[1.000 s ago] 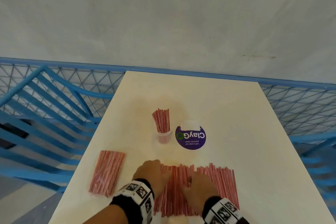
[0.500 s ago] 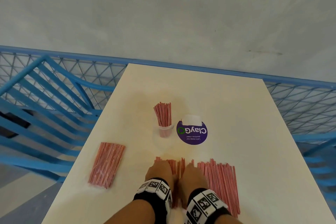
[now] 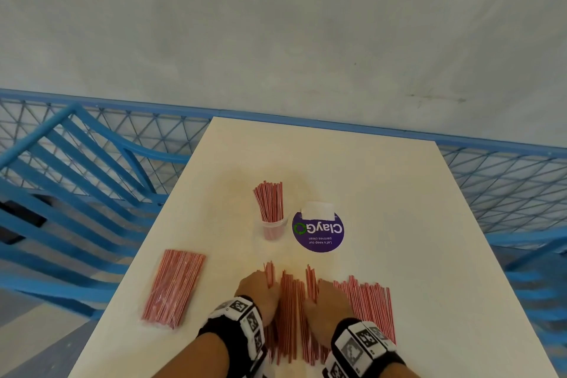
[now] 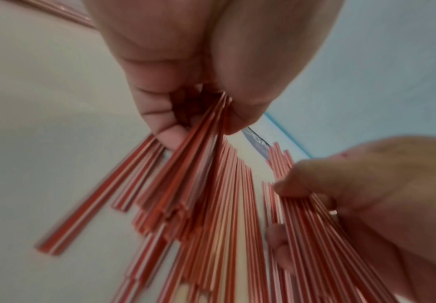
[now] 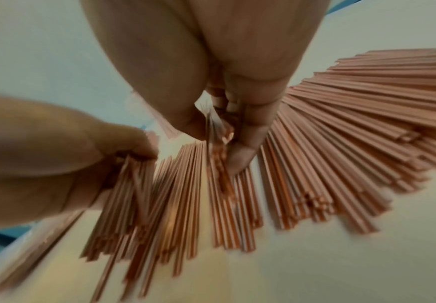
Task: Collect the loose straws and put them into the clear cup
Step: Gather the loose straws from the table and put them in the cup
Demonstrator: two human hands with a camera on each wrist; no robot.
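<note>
The loose straws (image 3: 365,304) lie flat on the table (image 3: 399,193), red and white striped, in a wide row at the near side of the purple sticker (image 3: 318,232). Both hands are in the left part of this row. The left hand (image 3: 260,294) has its fingers curled round a small bunch of the straws; in the left wrist view the thumb and fingers (image 4: 170,135) pinch the bunch (image 4: 185,170) together, and its near ends fan out below. The right hand (image 3: 326,301) is just beside it, to the right, and also has fingers curled on some straws; in the right wrist view the thumb and fingers (image 5: 240,160) close on a thin bunch (image 5: 220,164), a little blurred. Between the two hands some straws still lie on the table.

The clear cup (image 3: 273,228) stands upright just to the left of the sticker, farther from the person than the loose straws. It already holds a bundle of straws (image 3: 269,201) that leans a little and sticks out above its rim.

A packet of straws (image 3: 175,287) lies well to the left of the sticker, near the left edge of the table. Around the table there is a blue railing (image 3: 92,169) with wire mesh.
</note>
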